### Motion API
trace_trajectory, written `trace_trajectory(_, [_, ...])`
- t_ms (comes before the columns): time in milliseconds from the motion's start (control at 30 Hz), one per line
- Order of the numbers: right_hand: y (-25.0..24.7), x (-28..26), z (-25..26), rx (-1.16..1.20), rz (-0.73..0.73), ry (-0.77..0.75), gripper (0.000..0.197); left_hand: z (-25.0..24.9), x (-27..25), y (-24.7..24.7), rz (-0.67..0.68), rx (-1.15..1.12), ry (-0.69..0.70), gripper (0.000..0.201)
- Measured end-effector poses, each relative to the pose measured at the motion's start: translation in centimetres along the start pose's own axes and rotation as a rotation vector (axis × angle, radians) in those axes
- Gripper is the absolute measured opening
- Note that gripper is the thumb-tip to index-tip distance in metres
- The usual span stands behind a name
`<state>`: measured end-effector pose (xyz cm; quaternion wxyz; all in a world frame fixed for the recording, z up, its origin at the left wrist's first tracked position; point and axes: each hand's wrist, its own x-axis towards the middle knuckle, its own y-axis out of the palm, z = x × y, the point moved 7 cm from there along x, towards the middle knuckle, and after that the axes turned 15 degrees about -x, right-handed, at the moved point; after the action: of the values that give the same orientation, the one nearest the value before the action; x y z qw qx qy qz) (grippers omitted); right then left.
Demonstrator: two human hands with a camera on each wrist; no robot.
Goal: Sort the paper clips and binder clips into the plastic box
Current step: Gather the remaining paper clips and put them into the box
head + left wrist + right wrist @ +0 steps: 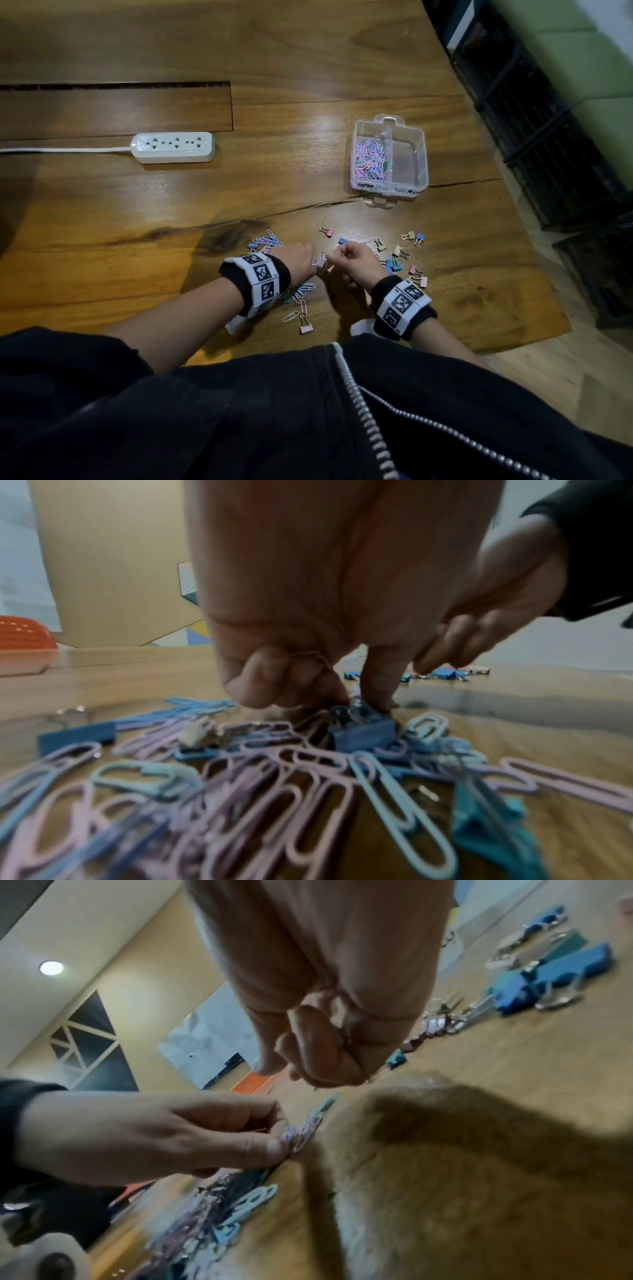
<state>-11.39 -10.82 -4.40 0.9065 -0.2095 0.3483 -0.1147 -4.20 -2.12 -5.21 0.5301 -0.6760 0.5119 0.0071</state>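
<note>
The head view is dim and warm, with a soft patch of glare on the wooden table (322, 130) beyond the hands and duller sheen just ahead of the right hand (356, 262). Straight lines bow toward the edges from wide-angle distortion, and the corners darken. In the left wrist view the paper clips (240, 791) nearest the lens are smeared and out of focus, while the left hand (325, 601) above them is soft. The right wrist view is tilted and motion-blurred; a broad dark shadow (479, 1123) lies on the wood below the right hand, and a round ceiling light (51, 968) glows far behind it.
</note>
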Motion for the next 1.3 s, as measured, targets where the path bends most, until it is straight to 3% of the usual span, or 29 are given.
trace_trajectory(133, [0.0,0.5,1.3,-0.240,-0.088,-0.092,0.021,-0.3,-0.8,0.0,0.027,-0.027,0.034,0.030])
trace_trajectory(233, [0.0,0.5,1.7,-0.530,-0.140,-0.123,0.035,0.1,-1.1,-0.9,0.049,-0.181,0.022,0.023])
trace_trajectory(300, [0.4,0.5,1.8,-0.630,-0.141,-0.138,0.034,0.7,-1.2,-1.6,0.060,-0.414,-0.002,0.022])
trace_trajectory(367, [0.9,0.4,1.8,-0.698,-0.139,-0.170,0.025,1.3,-1.6,-1.9,0.114,-0.820,-0.035,0.029])
trace_trajectory(467, [1.5,0.2,1.7,-0.811,-0.104,-0.206,0.017,1.2,-2.4,-2.4,0.224,-1.445,-0.006,0.005])
trace_trajectory(533, [1.6,-0.1,1.7,-0.850,-0.057,-0.207,0.015,0.9,-2.8,-2.7,0.283,-1.626,0.059,0.011])
trace_trajectory(633, [1.9,-0.6,1.6,-0.898,-0.014,-0.230,0.016,0.8,-2.6,-2.6,0.312,-1.723,0.096,0.019])
trace_trajectory(800, [2.0,-1.0,1.3,-0.911,-0.046,-0.240,0.029,1.6,-2.3,-2.5,0.166,-1.521,-0.054,0.025])
trace_trajectory(933, [1.8,-1.0,0.8,-0.814,-0.069,-0.184,0.022,3.2,-2.6,-2.4,-0.016,-0.600,-0.086,0.027])
trace_trajectory(1033, [0.6,-0.9,0.4,-0.544,-0.122,-0.104,0.015,3.4,-3.4,-2.3,-0.097,-0.121,-0.074,0.035])
trace_trajectory(1200, [-0.7,-1.2,-0.6,0.172,-0.020,0.013,0.022,3.2,-3.3,-1.9,-0.095,-0.085,-0.071,0.026])
trace_trajectory(1300, [-0.6,-1.8,-0.9,0.480,0.103,0.097,0.029,2.6,-2.9,-2.8,-0.137,-0.315,-0.049,0.025])
